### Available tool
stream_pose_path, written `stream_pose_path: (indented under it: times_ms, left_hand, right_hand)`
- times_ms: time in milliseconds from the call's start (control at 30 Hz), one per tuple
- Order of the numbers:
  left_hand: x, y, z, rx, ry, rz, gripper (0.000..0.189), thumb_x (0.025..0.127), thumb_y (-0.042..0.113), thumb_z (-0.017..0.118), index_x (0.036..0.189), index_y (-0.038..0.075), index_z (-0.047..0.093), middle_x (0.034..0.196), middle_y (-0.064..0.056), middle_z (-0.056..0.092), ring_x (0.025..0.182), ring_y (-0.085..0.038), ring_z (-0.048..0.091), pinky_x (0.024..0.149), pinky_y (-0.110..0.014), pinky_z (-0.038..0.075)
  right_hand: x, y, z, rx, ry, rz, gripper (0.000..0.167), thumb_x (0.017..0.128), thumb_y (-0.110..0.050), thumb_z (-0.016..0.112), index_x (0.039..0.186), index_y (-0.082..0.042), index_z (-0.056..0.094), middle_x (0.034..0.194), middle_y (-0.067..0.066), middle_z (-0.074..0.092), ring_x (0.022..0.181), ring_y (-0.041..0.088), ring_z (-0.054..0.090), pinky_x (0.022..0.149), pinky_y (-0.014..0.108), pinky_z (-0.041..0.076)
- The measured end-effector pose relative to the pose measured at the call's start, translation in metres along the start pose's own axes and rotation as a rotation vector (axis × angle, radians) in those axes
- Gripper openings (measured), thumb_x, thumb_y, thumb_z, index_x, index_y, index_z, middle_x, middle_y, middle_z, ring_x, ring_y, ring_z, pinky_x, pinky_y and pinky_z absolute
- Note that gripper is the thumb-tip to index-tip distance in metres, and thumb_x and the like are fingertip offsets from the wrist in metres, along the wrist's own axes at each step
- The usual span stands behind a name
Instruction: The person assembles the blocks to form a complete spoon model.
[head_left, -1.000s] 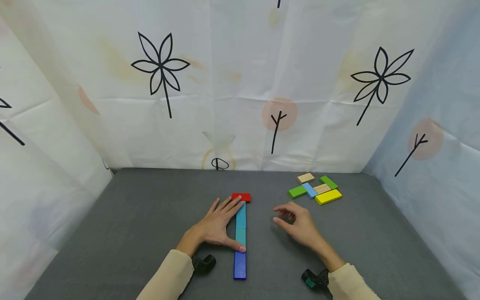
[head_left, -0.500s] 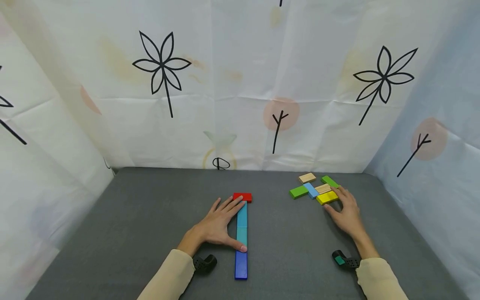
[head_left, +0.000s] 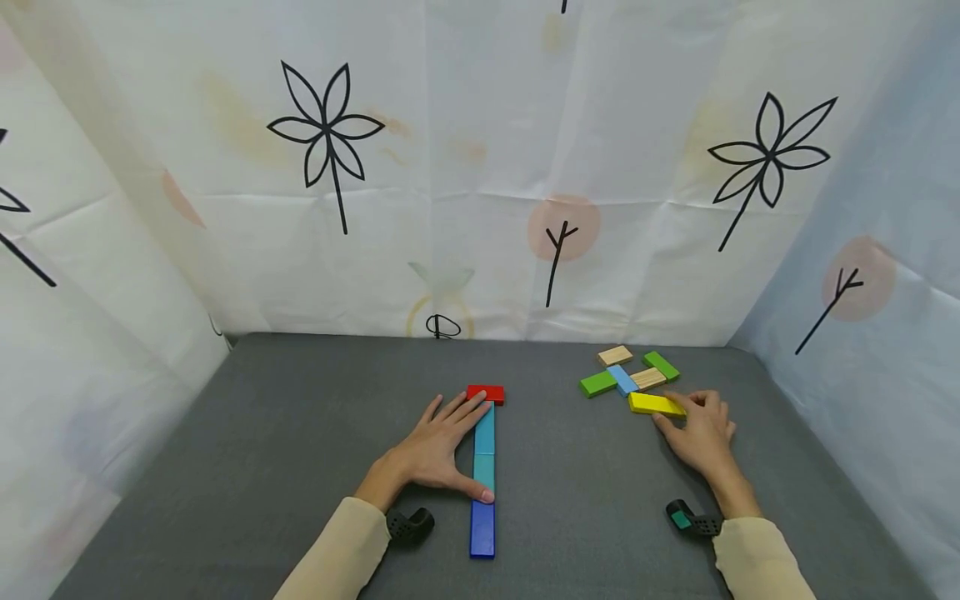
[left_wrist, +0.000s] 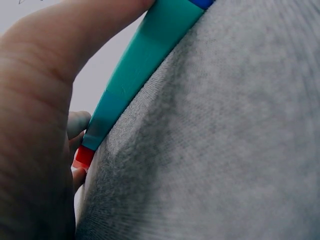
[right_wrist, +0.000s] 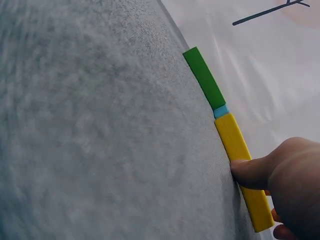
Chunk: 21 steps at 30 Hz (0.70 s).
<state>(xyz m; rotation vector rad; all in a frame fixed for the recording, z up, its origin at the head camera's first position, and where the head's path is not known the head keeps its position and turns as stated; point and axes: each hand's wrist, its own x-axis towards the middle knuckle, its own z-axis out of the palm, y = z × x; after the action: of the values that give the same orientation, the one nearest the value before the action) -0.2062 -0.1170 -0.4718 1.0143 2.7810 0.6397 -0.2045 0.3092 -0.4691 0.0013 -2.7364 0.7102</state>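
A red block (head_left: pixel 491 392) lies crosswise at the far end of a straight row. The row runs toward me through a light blue block (head_left: pixel 485 429), a teal block (head_left: pixel 483 471) and a dark blue block (head_left: pixel 482 531). My left hand (head_left: pixel 429 454) is spread along the row's left side; its fingertips rest on the red and light blue blocks, the thumb tip where teal meets dark blue. At the right, my right hand (head_left: pixel 701 433) pinches a yellow block (head_left: pixel 651 404) between thumb and fingers. In the right wrist view the thumb presses the yellow block's (right_wrist: pixel 231 137) near side.
Beyond the yellow block lie a green block (head_left: pixel 597 383), a blue block (head_left: pixel 622 380), a striped wooden block (head_left: pixel 648 378), a second green block (head_left: pixel 661 365) and a plain wooden block (head_left: pixel 615 356). A printed cloth (head_left: pixel 480 167) hangs behind the grey table (head_left: pixel 322 375).
My right hand has moved right to the loose blocks and taken hold of the yellow one, which is now turned and pulled slightly nearer, apart from the striped wooden block. The left hand stays put.
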Motion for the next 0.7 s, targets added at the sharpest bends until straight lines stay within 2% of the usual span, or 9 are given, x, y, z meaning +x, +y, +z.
stream_pose_path:
  times_ms: [200,367,467,533,700]
  left_hand:
    - [0.000,-0.001,0.000,0.019,-0.010,-0.003,0.126,0.068,0.081,0.071,0.165,0.021,0.016,0.171,0.003,0.008,0.156,-0.027,0.003,0.121,-0.060,-0.004]
    - [0.001,-0.002,0.001,0.027,-0.015,-0.003,0.127,0.069,0.082,0.071,0.165,0.023,0.013,0.171,0.003,0.005,0.156,-0.028,0.000,0.121,-0.058,-0.006]
    - [0.001,-0.003,0.001,0.025,-0.014,-0.002,0.127,0.069,0.082,0.071,0.165,0.023,0.012,0.171,0.004,0.005,0.156,-0.030,-0.001,0.121,-0.058,-0.006]
    - [0.001,-0.003,0.002,0.024,-0.014,-0.002,0.127,0.069,0.081,0.071,0.165,0.024,0.012,0.171,0.004,0.005,0.156,-0.030,-0.001,0.121,-0.058,-0.006]
    - [0.000,-0.003,0.002,0.023,-0.014,-0.004,0.127,0.069,0.082,0.071,0.165,0.024,0.012,0.171,0.005,0.004,0.156,-0.029,0.000,0.121,-0.057,-0.007]
  right_hand:
    - [0.003,0.005,-0.010,0.027,-0.108,-0.040,0.043,0.092,-0.015,0.076,0.124,0.011,0.063,0.124,0.036,0.053,0.110,0.052,0.047,0.086,0.067,0.033]
    - [0.005,0.002,-0.017,0.083,-0.149,-0.074,0.042,0.092,-0.017,0.078,0.123,0.008,0.067,0.113,0.027,0.062,0.094,0.037,0.059,0.078,0.050,0.048]
    - [0.005,-0.010,-0.017,0.130,-0.131,-0.109,0.039,0.091,-0.018,0.079,0.121,0.006,0.069,0.110,0.022,0.064,0.087,0.028,0.058,0.072,0.038,0.049]
    - [0.005,-0.022,-0.015,0.174,-0.122,-0.133,0.038,0.090,-0.016,0.079,0.121,0.005,0.070,0.110,0.020,0.064,0.083,0.025,0.054,0.068,0.032,0.045]
    - [0.007,-0.055,0.000,0.285,-0.129,-0.197,0.036,0.089,-0.011,0.080,0.120,0.004,0.071,0.109,0.016,0.065,0.082,0.021,0.049,0.068,0.028,0.041]
